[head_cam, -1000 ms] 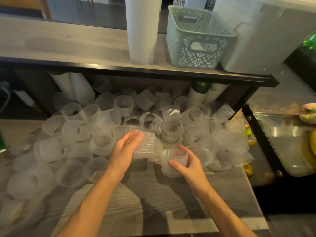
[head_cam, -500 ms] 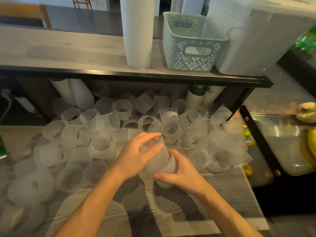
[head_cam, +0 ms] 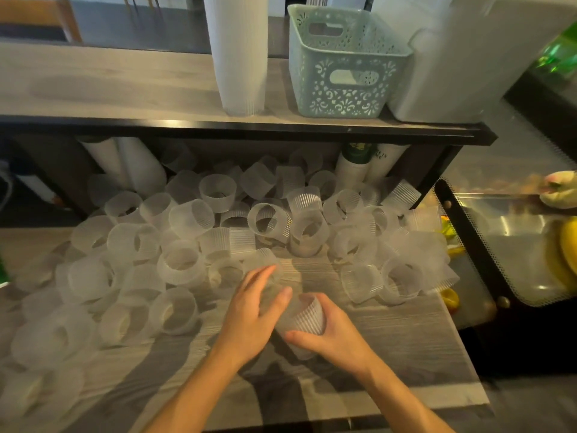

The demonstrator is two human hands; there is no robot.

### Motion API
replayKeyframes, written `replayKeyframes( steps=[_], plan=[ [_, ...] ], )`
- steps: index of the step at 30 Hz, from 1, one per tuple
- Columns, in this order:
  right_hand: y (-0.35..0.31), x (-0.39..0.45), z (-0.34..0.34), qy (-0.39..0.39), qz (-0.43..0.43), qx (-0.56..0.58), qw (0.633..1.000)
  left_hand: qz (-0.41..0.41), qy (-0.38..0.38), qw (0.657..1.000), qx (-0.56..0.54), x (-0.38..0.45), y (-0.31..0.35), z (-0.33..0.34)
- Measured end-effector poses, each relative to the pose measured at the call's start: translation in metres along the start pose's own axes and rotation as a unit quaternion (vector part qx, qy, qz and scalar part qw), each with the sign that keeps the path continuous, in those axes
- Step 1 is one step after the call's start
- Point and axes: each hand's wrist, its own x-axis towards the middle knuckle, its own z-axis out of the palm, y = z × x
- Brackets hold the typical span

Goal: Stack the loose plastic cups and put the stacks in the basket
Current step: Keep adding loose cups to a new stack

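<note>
Several loose, ribbed, translucent plastic cups (head_cam: 190, 218) lie heaped across the wooden counter (head_cam: 406, 339). My right hand (head_cam: 331, 335) grips a small nested stack of cups (head_cam: 307, 317) from below and the right. My left hand (head_cam: 249, 310) lies over the stack's upper end, fingers fairly straight and pressing on it; motion blur hides the cup beneath its fingers. The pale green perforated basket (head_cam: 343, 64) stands on the raised shelf at the back, well above both hands.
A tall stack of white cups (head_cam: 239, 51) stands left of the basket, a large white container (head_cam: 462, 57) to its right. More cup stacks (head_cam: 137, 167) lean under the shelf. A metal tray with bananas (head_cam: 565, 254) lies at the right.
Each hand held its own cup a second ago. They came together, and the left cup has slid down into the one my right hand holds. The stack now sits lower, nearer me.
</note>
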Motion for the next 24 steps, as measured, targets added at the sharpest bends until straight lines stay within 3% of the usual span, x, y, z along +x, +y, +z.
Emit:
replayKeyframes(
  steps=[2, 5, 8, 11, 14, 21, 24],
  plan=[
    [0.007, 0.0, -0.003, 0.021, 0.019, 0.008, 1.0, -0.018, 0.076, 0.994, 0.078, 0.008, -0.009, -0.002],
    [0.015, 0.002, -0.006, 0.052, 0.023, 0.026, 0.998, -0.018, 0.079, 0.973, 0.215, 0.025, -0.02, -0.005],
    [0.021, 0.004, -0.008, 0.053, 0.027, 0.048, 0.997, -0.01, 0.032, 0.938, 0.346, 0.041, -0.026, -0.002],
    [0.026, 0.005, -0.009, 0.061, 0.029, 0.059, 0.996, 0.069, -0.057, 0.903, 0.42, 0.051, -0.025, 0.006],
    [0.027, 0.008, -0.01, 0.07, 0.027, 0.062, 0.995, 0.131, -0.143, 0.849, 0.491, 0.058, -0.019, 0.003],
    [0.031, 0.012, -0.011, 0.073, 0.044, 0.079, 0.993, 0.212, -0.257, 0.725, 0.603, 0.074, -0.017, -0.009],
    [0.033, 0.016, -0.009, 0.092, 0.06, 0.096, 0.989, 0.21, -0.249, 0.717, 0.616, 0.08, -0.018, -0.009]
  ],
)
